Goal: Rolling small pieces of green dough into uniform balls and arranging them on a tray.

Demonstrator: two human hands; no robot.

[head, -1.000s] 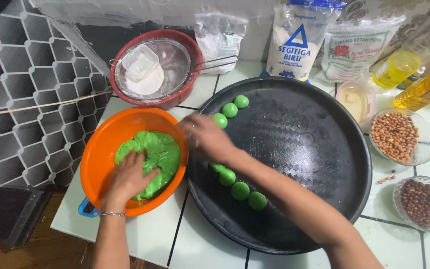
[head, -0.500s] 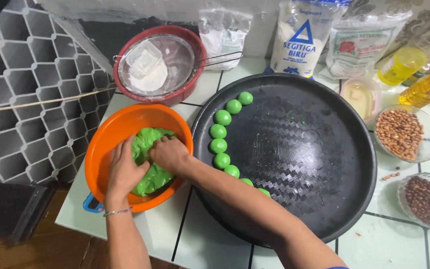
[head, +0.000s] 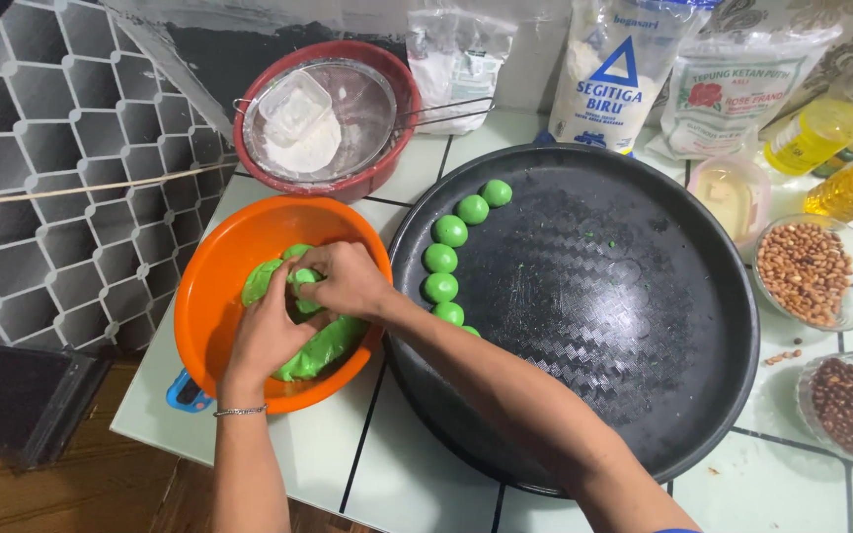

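White tiled counter (head: 417, 464) with dark grout lines, its near-left corner ending over a wooden floor; a grey honeycomb-patterned panel (head: 71, 197) stands at far left. My left hand (head: 269, 331) and right hand (head: 348, 281) are both inside the orange bowl (head: 209, 296), fingers bent and closed around a small piece of the green dough (head: 313, 350), pinching it up from the lump. How much dough lies under my palms I cannot tell; only its left edge and near side show. The bowl sits on a blue object (head: 188, 392) that is almost wholly hidden. To the right, touching or nearly touching the bowl, lies the large black round tray (head: 644, 326); my right forearm crosses its near-left part and hides some of the row of green balls (head: 451, 232), which curves along the tray's left rim. Most of the tray is bare. Far left of centre, a red bowl (head: 387, 158) holds a metal sieve (head: 323, 118) with white flour. Along the far edge stand flour bags (head: 614, 69), cut off at the top, and yellow oil bottles (head: 821, 148). At right, a glass bowl of peanuts (head: 807, 271) and a second glass bowl of darker nuts (head: 851, 405), the latter cut by the frame edge.
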